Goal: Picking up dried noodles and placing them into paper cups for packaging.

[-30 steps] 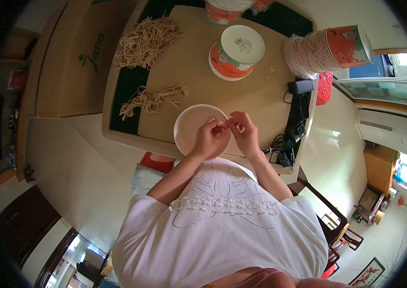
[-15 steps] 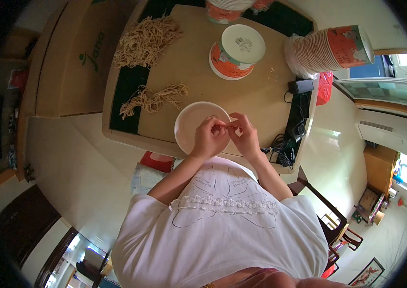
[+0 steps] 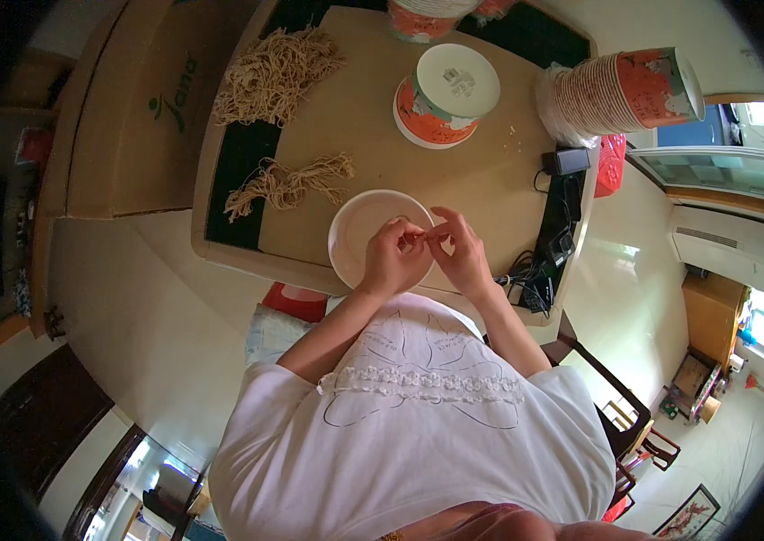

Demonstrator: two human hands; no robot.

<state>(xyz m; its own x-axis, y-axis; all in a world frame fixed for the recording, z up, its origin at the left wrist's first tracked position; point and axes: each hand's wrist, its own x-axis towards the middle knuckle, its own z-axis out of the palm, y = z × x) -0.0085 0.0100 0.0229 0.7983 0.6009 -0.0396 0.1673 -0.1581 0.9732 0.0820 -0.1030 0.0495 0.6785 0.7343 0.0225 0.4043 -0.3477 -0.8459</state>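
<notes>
My left hand (image 3: pixel 390 261) and my right hand (image 3: pixel 461 255) meet over the right part of a white bowl (image 3: pixel 342 242) at the table's near edge. Both have thumb and fingertips pinched together, almost touching each other. Whatever lies between the fingertips is too small to make out. On my right hand the index finger stands a little raised. Beyond the bowl, to the left, lies a small bundle of beige strings (image 3: pixel 287 185), with a larger tangled heap (image 3: pixel 278 77) of the same strings farther back.
An upturned orange paper tub (image 3: pixel 436 122) with a white base stands mid-table. Stacked tubs (image 3: pixel 612 90) in clear plastic lie at the far right, near a black power adapter (image 3: pixel 566 162) and dark cables (image 3: pixel 526 275). A large cardboard box (image 3: pixel 129 135) borders the table's left side.
The right index finger has lifted slightly away from the pinch. Both hands otherwise keep their place over the bowl.
</notes>
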